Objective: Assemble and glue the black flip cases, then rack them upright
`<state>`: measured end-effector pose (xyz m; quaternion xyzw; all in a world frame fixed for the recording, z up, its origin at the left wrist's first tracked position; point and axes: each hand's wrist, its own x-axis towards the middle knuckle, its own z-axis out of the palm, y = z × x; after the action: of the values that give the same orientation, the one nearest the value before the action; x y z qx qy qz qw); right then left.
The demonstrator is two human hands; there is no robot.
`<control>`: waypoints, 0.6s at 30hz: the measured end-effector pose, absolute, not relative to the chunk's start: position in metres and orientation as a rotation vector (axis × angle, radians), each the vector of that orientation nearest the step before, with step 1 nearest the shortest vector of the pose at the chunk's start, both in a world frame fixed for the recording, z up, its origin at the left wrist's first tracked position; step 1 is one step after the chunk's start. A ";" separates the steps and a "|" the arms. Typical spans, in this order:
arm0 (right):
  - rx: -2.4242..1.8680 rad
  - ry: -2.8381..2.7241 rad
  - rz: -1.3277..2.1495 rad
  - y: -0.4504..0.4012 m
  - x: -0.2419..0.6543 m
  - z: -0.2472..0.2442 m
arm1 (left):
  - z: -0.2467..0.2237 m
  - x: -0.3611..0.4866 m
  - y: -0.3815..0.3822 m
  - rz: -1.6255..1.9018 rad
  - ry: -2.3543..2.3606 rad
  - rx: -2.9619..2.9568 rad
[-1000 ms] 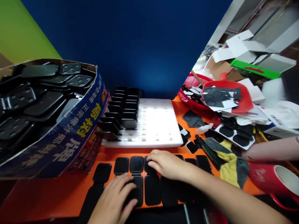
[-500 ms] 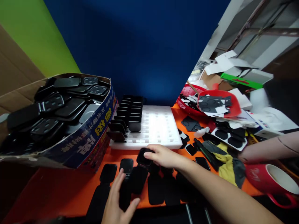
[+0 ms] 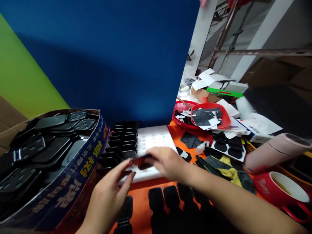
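Above the front of a white slotted tray (image 3: pixel 158 138), a dark flat piece (image 3: pixel 143 160) is held between both hands. My right hand (image 3: pixel 168 162) grips its right end. The fingertips of my left hand (image 3: pixel 109 187) pinch near its left end, thumb just below. Black pieces (image 3: pixel 124 139) stand upright in rows on the tray's left side. More black flat pieces (image 3: pixel 172 196) lie in a row on the orange surface in front, their lower parts dark.
At the left is a printed cardboard box (image 3: pixel 90 159) heaped with black pieces. To the right are a red basket (image 3: pixel 180 122), a red scoop (image 3: pixel 225 118) of scraps, a yellow-grey glove (image 3: pixel 227 167), a pink bottle (image 3: pixel 275 151) and a red mug (image 3: pixel 270 191).
Both hands have moved up to the tray with a piece lifted off the orange surface. My left fingers have closed onto it. The view has turned to the right.
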<state>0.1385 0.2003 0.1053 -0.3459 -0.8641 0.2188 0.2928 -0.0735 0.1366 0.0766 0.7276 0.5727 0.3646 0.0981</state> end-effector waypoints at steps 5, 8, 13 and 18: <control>-1.321 -1.962 0.411 0.313 0.138 0.099 | 0.068 -0.075 0.157 1.051 1.784 2.305; -1.290 -2.032 0.469 0.358 0.120 0.083 | 0.052 -0.079 0.154 1.023 1.720 2.427; -1.220 -2.108 0.513 0.384 0.087 0.064 | 0.022 -0.091 0.144 0.957 1.656 2.475; -1.184 -2.165 0.531 0.392 0.074 0.058 | 0.002 -0.101 0.137 0.884 1.665 2.436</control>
<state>0.0739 0.3922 0.0581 -0.4470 -0.8171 0.2004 0.3038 -0.1008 0.1368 0.0017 0.7905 0.5404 0.2867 0.0305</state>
